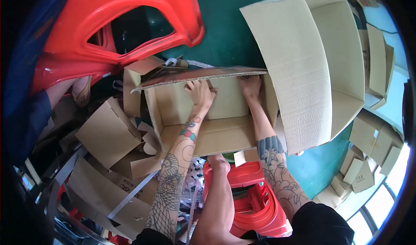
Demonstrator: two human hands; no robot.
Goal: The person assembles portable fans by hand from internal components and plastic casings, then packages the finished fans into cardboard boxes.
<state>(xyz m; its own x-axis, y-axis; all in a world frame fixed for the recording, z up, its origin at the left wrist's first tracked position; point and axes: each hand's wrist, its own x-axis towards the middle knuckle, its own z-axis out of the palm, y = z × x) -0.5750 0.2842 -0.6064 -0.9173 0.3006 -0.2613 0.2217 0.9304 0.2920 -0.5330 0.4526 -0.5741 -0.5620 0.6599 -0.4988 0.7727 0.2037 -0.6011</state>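
Note:
An open cardboard box (208, 134) lies in front of me with its inside facing up. Both my tattooed arms reach into it. My left hand (201, 95) is at the far inner wall, fingers bent against the board just below the far flap (199, 74), thumb apart to the right. At the far right corner is my right hand (250, 88); its fingertips are lost in shadow under that flap. My bare knee (219, 162) is close to the box's near edge.
A larger open carton (299, 71) stands right of the box. Red plastic stools (255, 206) sit beneath me, and a big red plastic chair (130, 4) is at upper left. Loose cardboard (108, 132) piles up on the left. Another person's foot (81, 91) shows there. More cartons (377, 136) line the right.

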